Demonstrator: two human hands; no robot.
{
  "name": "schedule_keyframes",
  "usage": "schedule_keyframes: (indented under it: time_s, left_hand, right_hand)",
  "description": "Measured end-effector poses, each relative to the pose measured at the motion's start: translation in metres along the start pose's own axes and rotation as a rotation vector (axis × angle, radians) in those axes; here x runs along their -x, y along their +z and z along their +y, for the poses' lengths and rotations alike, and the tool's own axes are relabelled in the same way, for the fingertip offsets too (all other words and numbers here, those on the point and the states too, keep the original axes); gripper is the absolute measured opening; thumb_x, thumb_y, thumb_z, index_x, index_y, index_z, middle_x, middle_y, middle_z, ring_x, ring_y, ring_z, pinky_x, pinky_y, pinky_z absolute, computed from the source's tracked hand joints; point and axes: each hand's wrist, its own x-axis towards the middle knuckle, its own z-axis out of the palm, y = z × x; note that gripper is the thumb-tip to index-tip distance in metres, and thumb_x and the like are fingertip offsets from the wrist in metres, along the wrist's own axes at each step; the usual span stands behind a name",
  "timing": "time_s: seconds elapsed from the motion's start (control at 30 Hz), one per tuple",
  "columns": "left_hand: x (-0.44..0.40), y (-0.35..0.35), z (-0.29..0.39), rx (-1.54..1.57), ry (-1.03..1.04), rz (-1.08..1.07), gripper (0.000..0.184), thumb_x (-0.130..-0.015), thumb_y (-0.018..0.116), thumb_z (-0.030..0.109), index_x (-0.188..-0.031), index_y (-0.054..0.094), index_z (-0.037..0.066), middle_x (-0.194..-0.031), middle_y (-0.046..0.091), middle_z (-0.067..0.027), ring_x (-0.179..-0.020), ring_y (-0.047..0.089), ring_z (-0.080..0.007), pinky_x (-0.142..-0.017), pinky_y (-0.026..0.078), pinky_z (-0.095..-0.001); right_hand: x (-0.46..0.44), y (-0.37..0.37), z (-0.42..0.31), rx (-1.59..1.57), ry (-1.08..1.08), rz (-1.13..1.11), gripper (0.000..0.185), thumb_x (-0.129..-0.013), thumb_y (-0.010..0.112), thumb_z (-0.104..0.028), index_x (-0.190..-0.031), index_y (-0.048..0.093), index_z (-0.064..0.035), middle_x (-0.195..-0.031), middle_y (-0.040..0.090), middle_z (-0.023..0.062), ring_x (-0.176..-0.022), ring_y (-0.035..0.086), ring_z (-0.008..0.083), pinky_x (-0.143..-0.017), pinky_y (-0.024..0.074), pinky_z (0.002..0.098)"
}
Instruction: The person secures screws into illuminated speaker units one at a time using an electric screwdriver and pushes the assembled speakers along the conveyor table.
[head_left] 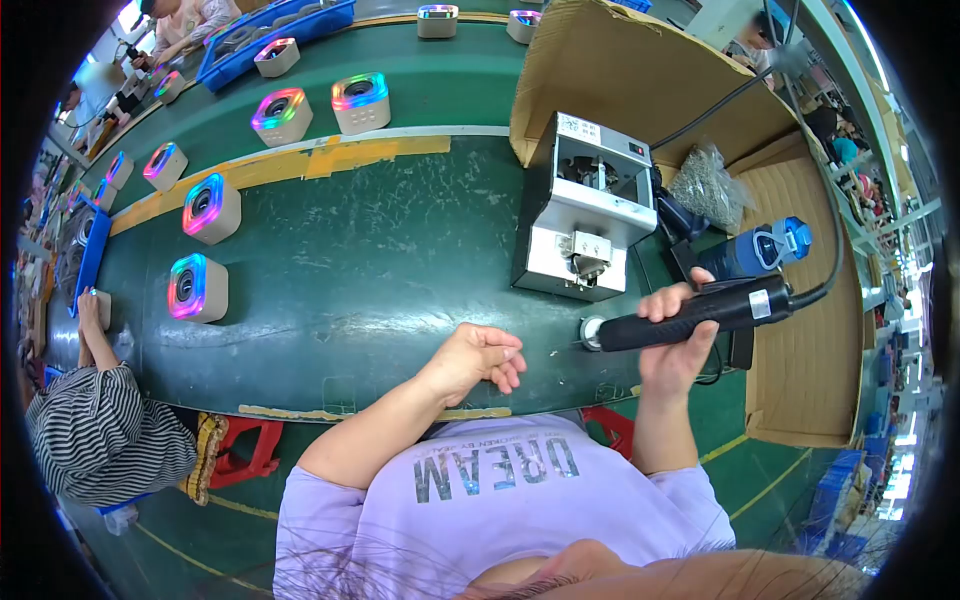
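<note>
My right hand [676, 368] is wrapped around a black electric screwdriver [700, 314], held almost level over the bench. Its tip end, with a pale round collar [592, 333], points left, and a cable leaves the other end. My left hand [480, 362] hovers over the bench near its front edge, fingers curled in with the thumb against them. Whatever may be between those fingers is too small to make out. Just beyond the screwdriver stands a silver and black screw feeder [590, 215]. Two white speakers with glowing rainbow rims, a near speaker [198, 288] and a farther speaker [212, 208], sit to the left.
A cardboard sheet [800, 340] walls the right side. Beside the feeder lie a clear bag of small metal parts [708, 188] and a blue bottle [760, 248]. More lit speakers [282, 116] stand along the far belt. A co-worker in a striped top [110, 430] works at left.
</note>
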Motion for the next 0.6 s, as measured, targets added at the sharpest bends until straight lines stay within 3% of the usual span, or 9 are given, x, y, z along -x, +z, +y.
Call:
schedule_keyframes:
  time_s: [0.1, 0.2, 0.37, 0.6]
  left_hand:
    - [0.004, -0.009, -0.001, 0.03, 0.001, 0.008, 0.009, -0.083, 0.052, 0.0, -0.09, 0.058, -0.004, -0.079, 0.061, -0.0153, -0.062, 0.061, -0.0201, -0.052, 0.052, -0.0281]
    - [0.007, -0.01, 0.001, 0.062, 0.011, 0.008, 0.01, -0.084, 0.052, 0.0, -0.09, 0.058, -0.004, -0.08, 0.061, -0.0154, -0.063, 0.061, -0.0199, -0.053, 0.052, -0.028]
    - [0.011, -0.011, 0.003, 0.057, 0.037, 0.021, 0.011, -0.084, 0.051, 0.002, -0.091, 0.058, -0.003, -0.081, 0.062, -0.0154, -0.064, 0.062, -0.0198, -0.054, 0.052, -0.0279]
    - [0.019, -0.015, -0.001, 0.104, 0.069, 0.052, 0.012, -0.085, 0.05, 0.003, -0.092, 0.057, -0.002, -0.082, 0.062, -0.016, -0.066, 0.062, -0.0206, -0.058, 0.052, -0.0292]
  right_hand:
    - [-0.001, -0.018, -0.006, 0.238, -0.065, 0.033, 0.064, -0.079, 0.063, -0.04, -0.121, 0.034, -0.0009, -0.08, 0.048, 0.0057, -0.072, 0.049, 0.0161, -0.069, 0.0416, 0.0327]
    - [0.005, -0.028, 0.002, 0.255, -0.045, 0.003, 0.065, -0.077, 0.066, -0.037, -0.12, 0.035, 0.0007, -0.08, 0.05, 0.0067, -0.071, 0.05, 0.0174, -0.068, 0.0428, 0.0335]
    - [0.007, -0.021, 0.003, 0.29, -0.065, -0.027, 0.064, -0.077, 0.066, -0.038, -0.118, 0.036, 0.0007, -0.079, 0.049, 0.0065, -0.07, 0.05, 0.0169, -0.067, 0.0427, 0.0331]
    - [0.006, 0.012, 0.019, 0.034, -0.036, -0.079, 0.064, -0.076, 0.065, -0.042, -0.118, 0.035, -0.0049, -0.078, 0.047, 0.0048, -0.07, 0.049, 0.0169, -0.067, 0.0428, 0.0337]
